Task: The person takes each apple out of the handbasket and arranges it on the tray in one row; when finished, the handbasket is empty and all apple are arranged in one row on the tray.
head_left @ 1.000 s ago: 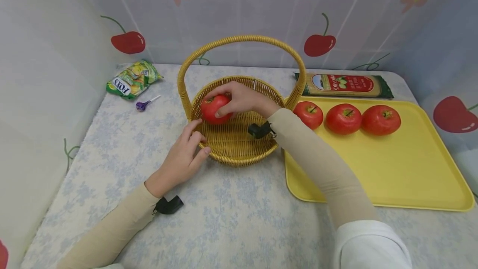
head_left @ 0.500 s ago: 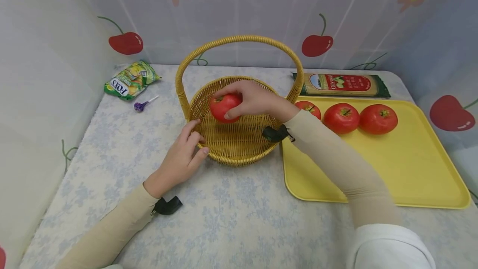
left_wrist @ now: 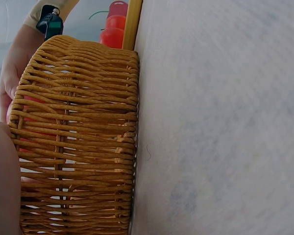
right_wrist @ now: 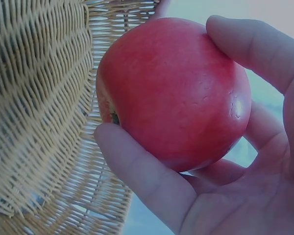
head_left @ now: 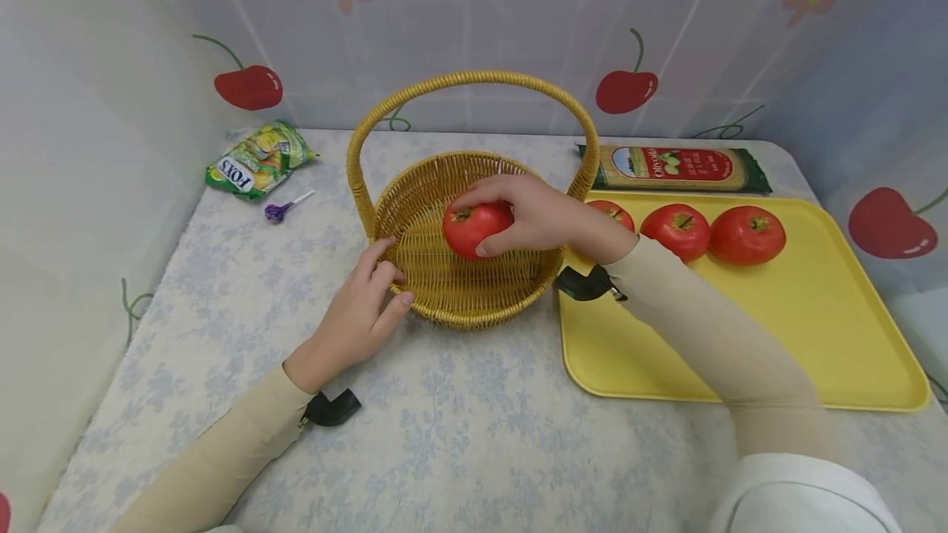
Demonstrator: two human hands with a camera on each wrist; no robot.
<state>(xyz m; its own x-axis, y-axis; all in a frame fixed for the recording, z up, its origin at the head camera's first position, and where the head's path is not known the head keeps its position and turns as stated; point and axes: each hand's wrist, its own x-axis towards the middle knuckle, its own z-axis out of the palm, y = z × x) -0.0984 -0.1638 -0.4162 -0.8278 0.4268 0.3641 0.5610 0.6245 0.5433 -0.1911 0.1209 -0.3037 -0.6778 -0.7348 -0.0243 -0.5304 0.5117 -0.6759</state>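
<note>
My right hand [head_left: 536, 212] grips a red apple [head_left: 474, 232] inside the round wicker basket [head_left: 433, 311], raised above its floor. In the right wrist view the fingers and thumb wrap round the apple [right_wrist: 171, 93], with the woven wall behind it. At the basket's left front, my left hand [head_left: 357, 315] holds the rim, its fingers bent over the edge. The left wrist view shows the basket's outer weave [left_wrist: 78, 132] close up, part of the left hand [left_wrist: 2, 181] against it.
Right of the basket lies a yellow tray [head_left: 800, 336] bearing three red apples [head_left: 746, 235], one partly behind my right wrist. A pasta packet [head_left: 677, 169] lies behind the tray. A green sweet bag [head_left: 259, 159] and a purple lollipop [head_left: 277, 212] lie at the left.
My right hand has moved the apple rightward within the basket, from its left side to about the middle. The left hand has stayed on the rim.
</note>
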